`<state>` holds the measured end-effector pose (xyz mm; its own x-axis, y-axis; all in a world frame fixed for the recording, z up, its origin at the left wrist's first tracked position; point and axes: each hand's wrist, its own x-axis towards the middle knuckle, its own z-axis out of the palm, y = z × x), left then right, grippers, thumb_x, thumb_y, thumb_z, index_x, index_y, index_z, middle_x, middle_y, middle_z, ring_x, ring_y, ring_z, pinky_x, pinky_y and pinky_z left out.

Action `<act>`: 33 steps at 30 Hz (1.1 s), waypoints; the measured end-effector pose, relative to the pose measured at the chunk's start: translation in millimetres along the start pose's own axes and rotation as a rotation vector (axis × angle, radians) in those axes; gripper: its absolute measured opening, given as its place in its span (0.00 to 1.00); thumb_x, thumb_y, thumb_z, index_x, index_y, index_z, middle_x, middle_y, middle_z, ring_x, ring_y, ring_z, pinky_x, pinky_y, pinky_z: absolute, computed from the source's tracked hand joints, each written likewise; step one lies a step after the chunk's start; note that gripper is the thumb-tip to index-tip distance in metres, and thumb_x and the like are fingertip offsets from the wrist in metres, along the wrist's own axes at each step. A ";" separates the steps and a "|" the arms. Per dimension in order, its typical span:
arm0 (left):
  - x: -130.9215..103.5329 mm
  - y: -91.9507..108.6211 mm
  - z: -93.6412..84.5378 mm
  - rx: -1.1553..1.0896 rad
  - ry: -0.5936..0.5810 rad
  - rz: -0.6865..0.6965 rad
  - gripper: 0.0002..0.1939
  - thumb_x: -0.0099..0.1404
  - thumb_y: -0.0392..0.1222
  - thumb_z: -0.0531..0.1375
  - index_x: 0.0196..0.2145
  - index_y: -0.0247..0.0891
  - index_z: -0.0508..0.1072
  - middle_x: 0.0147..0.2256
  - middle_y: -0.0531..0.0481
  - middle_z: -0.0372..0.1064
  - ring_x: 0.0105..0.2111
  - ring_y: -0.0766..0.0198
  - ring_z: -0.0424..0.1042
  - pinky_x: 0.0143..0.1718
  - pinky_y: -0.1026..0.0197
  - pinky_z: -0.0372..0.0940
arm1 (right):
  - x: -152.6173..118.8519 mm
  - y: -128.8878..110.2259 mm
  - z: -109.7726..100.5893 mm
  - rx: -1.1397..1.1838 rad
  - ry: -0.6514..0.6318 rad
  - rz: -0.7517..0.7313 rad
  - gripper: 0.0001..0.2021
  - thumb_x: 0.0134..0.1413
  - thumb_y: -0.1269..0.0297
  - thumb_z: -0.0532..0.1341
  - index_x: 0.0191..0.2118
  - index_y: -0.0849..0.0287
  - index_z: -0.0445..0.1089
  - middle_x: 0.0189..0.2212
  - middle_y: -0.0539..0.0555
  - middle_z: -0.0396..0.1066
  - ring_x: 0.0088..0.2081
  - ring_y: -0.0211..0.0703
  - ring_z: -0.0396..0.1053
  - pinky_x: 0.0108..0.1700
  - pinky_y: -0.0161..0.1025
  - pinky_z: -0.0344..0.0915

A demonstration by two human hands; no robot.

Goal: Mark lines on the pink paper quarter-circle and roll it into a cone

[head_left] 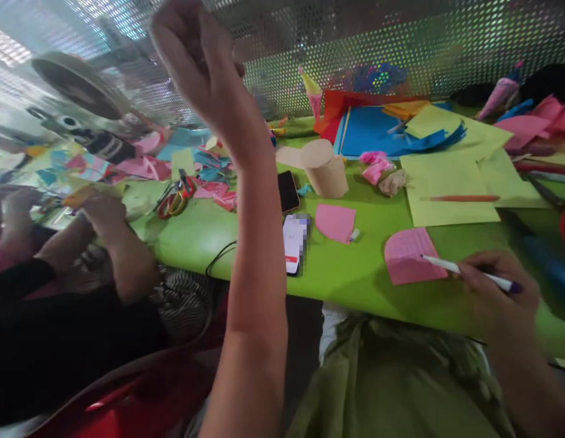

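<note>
My right hand (501, 289) grips a white marker (451, 265) with a dark purple end. The tip of the marker meets a pink piece of paper (413, 258) with one rounded edge, which bears faint lines of writing. My left hand (203, 58) is raised high above the table at the top of the view, its fingers curled in and nothing visible in them. A second pink piece of paper (335, 222) lies to the left of the first, with a small white marker cap (354, 235) at its corner. A lit phone (295, 243) lies near the table's front edge, beside my left forearm.
On the green table (346, 280) stand a paper cup (326, 170) and a dark phone (288, 191). Yellow sheets (451, 176), blue sheets (369, 131) and an orange pencil (465, 198) lie at the right. Scissors (175, 198) and paper scraps lie left, near another person's hands (102, 210).
</note>
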<state>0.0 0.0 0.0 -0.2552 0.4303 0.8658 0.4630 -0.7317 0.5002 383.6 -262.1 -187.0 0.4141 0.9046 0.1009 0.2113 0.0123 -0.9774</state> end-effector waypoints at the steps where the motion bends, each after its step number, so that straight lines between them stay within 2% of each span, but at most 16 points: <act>1: -28.1 30.6 1.1 -0.017 -0.002 0.011 0.19 0.77 0.57 0.56 0.52 0.39 0.70 0.44 0.54 0.70 0.45 0.59 0.77 0.46 0.50 0.72 | 1.7 -0.4 0.7 0.021 -0.008 -0.005 0.08 0.52 0.58 0.73 0.32 0.53 0.76 0.22 0.49 0.68 0.24 0.42 0.62 0.26 0.44 0.54; 3: -91.6 88.2 1.3 -0.095 -0.147 0.002 0.11 0.78 0.48 0.60 0.51 0.40 0.72 0.43 0.53 0.72 0.44 0.62 0.77 0.44 0.56 0.72 | 3.1 -2.1 1.1 0.044 -0.030 -0.012 0.07 0.54 0.59 0.73 0.33 0.53 0.76 0.22 0.49 0.68 0.23 0.41 0.62 0.25 0.42 0.54; 4: -123.4 111.7 -1.0 -0.089 -0.275 -0.005 0.07 0.79 0.44 0.59 0.50 0.40 0.74 0.42 0.53 0.74 0.43 0.63 0.76 0.43 0.58 0.71 | 3.2 -3.2 0.8 0.054 -0.041 -0.016 0.07 0.54 0.60 0.72 0.33 0.53 0.76 0.22 0.49 0.68 0.23 0.40 0.62 0.25 0.42 0.54; 6: -179.7 143.4 -10.7 0.013 -0.689 -0.012 0.05 0.78 0.40 0.60 0.48 0.41 0.76 0.46 0.50 0.78 0.49 0.60 0.77 0.51 0.54 0.71 | 3.1 -5.5 -0.9 0.062 -0.066 -0.022 0.06 0.55 0.60 0.72 0.33 0.53 0.75 0.23 0.49 0.69 0.23 0.40 0.63 0.26 0.41 0.56; 7: -202.8 151.5 -17.5 0.050 -0.848 -0.031 0.06 0.78 0.39 0.59 0.48 0.41 0.76 0.49 0.49 0.80 0.53 0.58 0.77 0.55 0.52 0.70 | 2.9 -6.4 -2.1 0.053 -0.078 -0.023 0.06 0.56 0.61 0.72 0.33 0.53 0.76 0.23 0.49 0.69 0.24 0.40 0.63 0.26 0.41 0.56; 9: -238.0 156.6 -31.8 0.116 -1.092 -0.071 0.09 0.78 0.42 0.58 0.51 0.45 0.78 0.55 0.49 0.80 0.60 0.56 0.74 0.62 0.49 0.66 | 1.3 -7.6 -4.5 0.028 -0.107 -0.021 0.05 0.57 0.61 0.71 0.33 0.53 0.76 0.24 0.49 0.70 0.24 0.40 0.64 0.26 0.41 0.56; 12: -268.8 153.1 -48.0 0.184 -1.323 -0.044 0.16 0.78 0.50 0.58 0.60 0.49 0.75 0.66 0.50 0.71 0.70 0.52 0.63 0.68 0.43 0.58 | -5.3 -6.8 -6.2 0.012 -0.194 -0.002 0.06 0.59 0.60 0.71 0.34 0.54 0.77 0.25 0.50 0.71 0.24 0.40 0.64 0.25 0.41 0.56; 15: -283.6 150.9 -53.1 0.206 -1.399 0.008 0.22 0.78 0.56 0.56 0.64 0.49 0.72 0.71 0.49 0.63 0.74 0.49 0.55 0.70 0.38 0.54 | -15.5 -5.5 -3.3 -0.016 -0.274 -0.011 0.06 0.60 0.59 0.70 0.36 0.54 0.76 0.26 0.50 0.72 0.25 0.40 0.65 0.26 0.40 0.57; 19: -291.0 149.4 -50.7 0.230 -1.407 0.010 0.28 0.77 0.58 0.56 0.70 0.51 0.65 0.73 0.49 0.59 0.75 0.48 0.53 0.71 0.36 0.52 | -24.5 -10.1 6.0 -0.167 -0.350 -0.078 0.06 0.60 0.58 0.69 0.36 0.53 0.76 0.24 0.47 0.71 0.24 0.39 0.66 0.25 0.37 0.58; 24: -291.7 146.8 -49.9 0.228 -1.404 0.016 0.28 0.77 0.59 0.56 0.69 0.50 0.68 0.74 0.49 0.55 0.74 0.47 0.53 0.70 0.36 0.53 | -25.2 -14.9 14.2 -0.285 -0.373 -0.175 0.04 0.60 0.61 0.67 0.35 0.52 0.75 0.25 0.47 0.74 0.23 0.38 0.67 0.24 0.35 0.61; 33: -292.6 146.2 -50.6 0.215 -1.397 0.022 0.29 0.76 0.63 0.55 0.67 0.48 0.69 0.75 0.50 0.55 0.74 0.45 0.53 0.69 0.34 0.54 | -27.1 -10.5 11.5 -0.358 -0.411 -0.217 0.02 0.62 0.61 0.67 0.37 0.50 0.75 0.31 0.48 0.80 0.27 0.40 0.73 0.28 0.35 0.67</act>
<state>99.4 -259.7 -179.6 0.7337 0.6742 0.0843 0.6067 -0.7060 0.3653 360.0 -281.9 -181.6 -0.0339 0.9894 0.1413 0.5687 0.1353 -0.8113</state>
